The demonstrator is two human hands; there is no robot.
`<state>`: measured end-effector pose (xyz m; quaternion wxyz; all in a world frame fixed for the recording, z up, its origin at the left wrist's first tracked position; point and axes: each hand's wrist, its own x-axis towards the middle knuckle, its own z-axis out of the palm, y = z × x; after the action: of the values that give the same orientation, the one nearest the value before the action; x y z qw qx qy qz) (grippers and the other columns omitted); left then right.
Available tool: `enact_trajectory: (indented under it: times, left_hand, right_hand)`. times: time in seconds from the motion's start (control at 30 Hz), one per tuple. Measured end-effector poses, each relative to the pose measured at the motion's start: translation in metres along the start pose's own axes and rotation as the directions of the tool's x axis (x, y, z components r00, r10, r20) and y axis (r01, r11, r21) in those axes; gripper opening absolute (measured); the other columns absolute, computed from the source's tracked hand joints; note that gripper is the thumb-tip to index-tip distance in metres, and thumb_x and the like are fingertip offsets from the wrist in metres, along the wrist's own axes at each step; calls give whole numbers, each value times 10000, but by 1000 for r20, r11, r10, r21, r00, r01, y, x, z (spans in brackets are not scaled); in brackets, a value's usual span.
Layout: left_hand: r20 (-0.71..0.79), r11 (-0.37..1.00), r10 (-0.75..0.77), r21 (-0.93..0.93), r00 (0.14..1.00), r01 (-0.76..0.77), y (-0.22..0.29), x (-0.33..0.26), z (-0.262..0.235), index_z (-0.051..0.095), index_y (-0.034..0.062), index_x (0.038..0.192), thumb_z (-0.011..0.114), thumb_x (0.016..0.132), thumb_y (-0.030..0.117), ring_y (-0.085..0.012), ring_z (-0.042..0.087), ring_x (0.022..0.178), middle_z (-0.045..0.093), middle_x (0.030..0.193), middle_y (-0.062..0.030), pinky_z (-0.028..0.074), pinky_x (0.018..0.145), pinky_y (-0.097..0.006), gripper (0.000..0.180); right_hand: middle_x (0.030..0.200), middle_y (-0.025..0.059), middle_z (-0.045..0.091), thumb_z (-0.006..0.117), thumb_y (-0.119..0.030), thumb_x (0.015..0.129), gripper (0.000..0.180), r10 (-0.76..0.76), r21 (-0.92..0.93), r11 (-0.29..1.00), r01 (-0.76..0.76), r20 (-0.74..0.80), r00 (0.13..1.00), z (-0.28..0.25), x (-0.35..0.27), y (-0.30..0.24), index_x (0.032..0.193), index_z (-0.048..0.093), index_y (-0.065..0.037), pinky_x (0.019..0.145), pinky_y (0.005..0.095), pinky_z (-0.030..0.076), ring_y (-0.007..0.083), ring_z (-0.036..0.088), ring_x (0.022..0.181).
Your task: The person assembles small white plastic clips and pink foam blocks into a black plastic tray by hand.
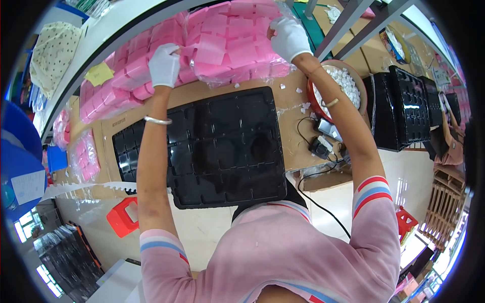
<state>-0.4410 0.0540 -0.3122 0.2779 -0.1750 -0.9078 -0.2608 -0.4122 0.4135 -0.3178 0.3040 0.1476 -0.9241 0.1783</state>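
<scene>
Bundles of pink box-like pieces (230, 38) in clear plastic are stacked at the far side of the worktable. My left hand (164, 65), in a white glove with bare fingertips, is closed at the near left edge of the right-hand bundle, its fingertips pinched on it. At that bundle's far right corner, my right hand (290, 40), gloved the same way, curls its fingers around the edge; part of the grip is hidden. Below my arms a black plastic tray (227, 146) with square compartments lies across the table's near edge, its compartments holding nothing visible.
A red-rimmed basin (364, 91) of small white pieces stands right of the tray. Beside it are a power adapter (321, 146) and cables. Black trays (411, 106) are stacked farther right. Grey metal bars (348, 28) rise near my right hand. A blue bin (20, 146) is at left.
</scene>
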Motion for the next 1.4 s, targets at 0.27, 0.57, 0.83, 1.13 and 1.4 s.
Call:
enact_trajectory:
  times: [0.27, 0.57, 0.83, 1.13, 1.4]
  left_hand:
    - [516, 901, -339, -61, 786, 429, -17, -136, -114, 713, 38, 1169, 685, 787, 23, -266, 692, 947, 717, 1143, -154, 538, 885, -333, 384]
    - [775, 640, -337, -228, 535, 733, 28, -248, -185, 688, 22, 1241, 534, 797, -144, -144, 637, 1137, 678, 1283, -64, 489, 959, -253, 498]
    - [770, 604, -363, -234, 524, 762, 49, -279, -208, 678, 2, 1249, 557, 825, -136, -158, 636, 1114, 672, 1274, -77, 505, 936, -254, 462]
    - [777, 624, -379, -186, 503, 759, 54, -295, -209, 679, 12, 1238, 588, 842, -112, -157, 644, 1122, 676, 1253, -80, 501, 965, -247, 425]
    - [759, 722, -371, -127, 536, 680, 55, -302, -214, 684, 35, 1232, 619, 850, -62, -190, 668, 1083, 684, 1250, -101, 506, 947, -255, 400]
  right_hand:
    - [982, 167, 659, 634, -82, 757, 61, 41, 69, 995, -67, 319, 947, -83, -103, -131, 766, 667, -31, 783, 489, 510, 385, 622, 907]
    - [1079, 139, 679, 677, 1, 727, 67, 71, 239, 943, -232, 536, 841, -108, -193, -190, 780, 641, -18, 853, 457, 515, 379, 621, 942]
    - [1113, 147, 666, 672, -3, 756, 64, 76, 221, 940, -261, 607, 791, -113, -218, -205, 812, 640, -8, 856, 447, 515, 368, 623, 953]
    - [992, 148, 628, 662, -39, 795, 65, 100, 210, 936, -282, 610, 786, -114, -229, -206, 814, 602, -24, 800, 470, 507, 380, 611, 901]
    - [968, 141, 626, 665, -40, 799, 67, 80, 227, 925, -304, 667, 741, -122, -231, -213, 806, 599, -30, 782, 476, 513, 375, 620, 884]
